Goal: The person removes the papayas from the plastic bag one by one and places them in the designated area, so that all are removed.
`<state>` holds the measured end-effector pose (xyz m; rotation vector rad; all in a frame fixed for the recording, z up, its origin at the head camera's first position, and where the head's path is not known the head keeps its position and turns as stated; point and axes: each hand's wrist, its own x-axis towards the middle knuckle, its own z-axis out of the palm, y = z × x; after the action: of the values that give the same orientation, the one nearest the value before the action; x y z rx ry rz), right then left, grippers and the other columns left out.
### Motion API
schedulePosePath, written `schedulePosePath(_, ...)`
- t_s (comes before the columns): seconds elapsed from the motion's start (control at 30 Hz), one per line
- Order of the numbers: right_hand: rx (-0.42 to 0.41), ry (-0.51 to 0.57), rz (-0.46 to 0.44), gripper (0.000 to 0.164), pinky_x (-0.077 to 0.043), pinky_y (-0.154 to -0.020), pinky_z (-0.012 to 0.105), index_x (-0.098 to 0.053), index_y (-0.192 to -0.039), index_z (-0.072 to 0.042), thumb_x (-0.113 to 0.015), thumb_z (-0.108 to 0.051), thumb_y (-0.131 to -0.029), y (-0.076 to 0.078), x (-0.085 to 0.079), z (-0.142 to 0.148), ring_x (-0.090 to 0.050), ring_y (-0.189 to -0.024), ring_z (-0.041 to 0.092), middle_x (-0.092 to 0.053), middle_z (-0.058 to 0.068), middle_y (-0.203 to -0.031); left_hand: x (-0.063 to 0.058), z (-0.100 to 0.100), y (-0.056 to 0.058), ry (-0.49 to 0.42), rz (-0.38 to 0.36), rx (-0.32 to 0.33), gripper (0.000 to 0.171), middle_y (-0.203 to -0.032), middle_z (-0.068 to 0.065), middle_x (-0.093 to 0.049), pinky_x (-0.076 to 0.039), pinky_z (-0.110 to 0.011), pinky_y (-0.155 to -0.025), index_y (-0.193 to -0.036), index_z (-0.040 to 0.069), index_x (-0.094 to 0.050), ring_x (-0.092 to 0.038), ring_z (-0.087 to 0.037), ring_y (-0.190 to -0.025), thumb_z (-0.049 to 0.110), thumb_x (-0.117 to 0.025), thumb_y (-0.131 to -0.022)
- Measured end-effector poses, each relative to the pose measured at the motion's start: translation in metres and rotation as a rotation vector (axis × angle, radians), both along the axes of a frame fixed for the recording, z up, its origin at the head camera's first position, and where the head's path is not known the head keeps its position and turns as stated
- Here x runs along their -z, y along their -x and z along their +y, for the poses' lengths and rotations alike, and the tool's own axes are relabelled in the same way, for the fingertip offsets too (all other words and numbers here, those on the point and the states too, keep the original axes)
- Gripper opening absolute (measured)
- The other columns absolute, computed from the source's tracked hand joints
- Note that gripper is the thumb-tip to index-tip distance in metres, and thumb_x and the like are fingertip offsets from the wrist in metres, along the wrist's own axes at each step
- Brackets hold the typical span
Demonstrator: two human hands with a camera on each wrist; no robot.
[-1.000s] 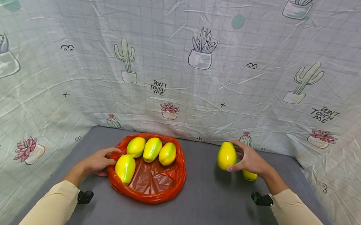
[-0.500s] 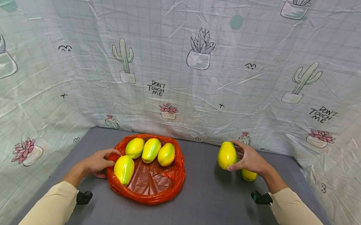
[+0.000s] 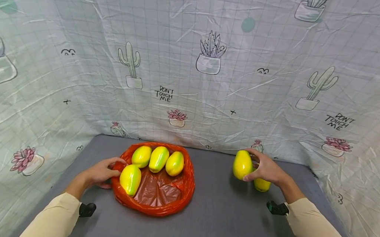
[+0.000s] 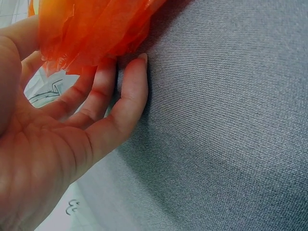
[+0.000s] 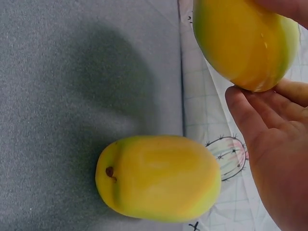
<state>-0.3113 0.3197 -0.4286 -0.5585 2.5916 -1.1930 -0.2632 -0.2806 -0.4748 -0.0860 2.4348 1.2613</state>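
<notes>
My left hand (image 3: 100, 171) holds the left rim of a red plastic bag (image 3: 184, 196), its thumb and fingers around the thin film in the left wrist view. Inside the opened bag lie several yellow-green papayas (image 3: 130, 179), most along the far side and one beside my left hand. Over on the right, my right hand (image 3: 267, 171) grips another papaya (image 3: 242, 165) between thumb and fingers, raised above its shadow on the table. Below that hand, one more papaya (image 5: 159, 178) lies on the table, partly hidden by the hand in the head view.
The grey cloth-covered table (image 3: 212, 217) runs back to a wrinkled curtain (image 3: 246, 82) printed with cactus pots, which also encloses both sides. Both wrists carry a small black device, such as the one at the right sleeve (image 3: 315, 229).
My right hand has shifted slightly to the right with the papaya in its grip. The left hand stays at the bag's rim, and the papayas in the bag have not moved.
</notes>
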Motion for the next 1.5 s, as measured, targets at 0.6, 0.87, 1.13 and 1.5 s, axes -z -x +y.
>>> schedulePosePath(0.6, -0.004, -0.004, -0.030, 0.117, -0.037, -0.117, 0.067, -0.022, -0.160, 0.006, -0.094, -0.022, -0.072, 0.009, 0.014, 0.008, -0.038, -0.147, 0.053, -0.038, 0.032, -0.160, 0.003, -0.005, -0.003, -0.004, -0.008, -0.033, 0.053, -0.125, -0.023, -0.051, -0.064, -0.043, -0.071, -0.148, 0.011, -0.049, -0.061, -0.027, -0.097, 0.016, -0.066, -0.098)
schedulePosePath(0.87, 0.009, -0.036, -0.017, 0.117, -0.042, -0.114, 0.064, -0.024, -0.160, 0.005, -0.095, -0.024, -0.072, 0.010, 0.016, 0.009, -0.041, -0.146, 0.053, -0.041, 0.031, -0.158, 0.003, -0.004, -0.003, -0.008, -0.011, -0.031, 0.053, -0.129, -0.024, -0.050, -0.063, -0.043, -0.072, -0.147, 0.012, -0.050, -0.063, -0.027, -0.098, 0.017, -0.066, -0.098)
schedulePosePath(1.13, 0.001, -0.075, 0.027, 0.116, -0.044, -0.111, 0.066, -0.029, -0.158, 0.007, -0.096, -0.027, -0.069, 0.012, 0.017, 0.008, -0.044, -0.143, 0.056, -0.045, 0.031, -0.154, 0.002, -0.003, -0.003, -0.008, -0.007, -0.034, 0.052, -0.131, -0.026, -0.048, -0.063, -0.043, -0.072, -0.148, 0.013, -0.050, -0.062, -0.028, -0.098, 0.017, -0.065, -0.098)
schedulePosePath(1.5, -0.016, -0.143, 0.053, 0.118, -0.043, -0.111, 0.067, -0.031, -0.156, 0.007, -0.097, -0.030, -0.066, 0.014, 0.021, 0.009, -0.048, -0.140, 0.055, -0.048, 0.030, -0.152, 0.005, -0.002, -0.001, -0.023, -0.005, -0.038, 0.052, -0.133, -0.025, -0.046, -0.063, -0.043, -0.071, -0.148, 0.013, -0.050, -0.061, -0.028, -0.100, 0.018, -0.065, -0.098)
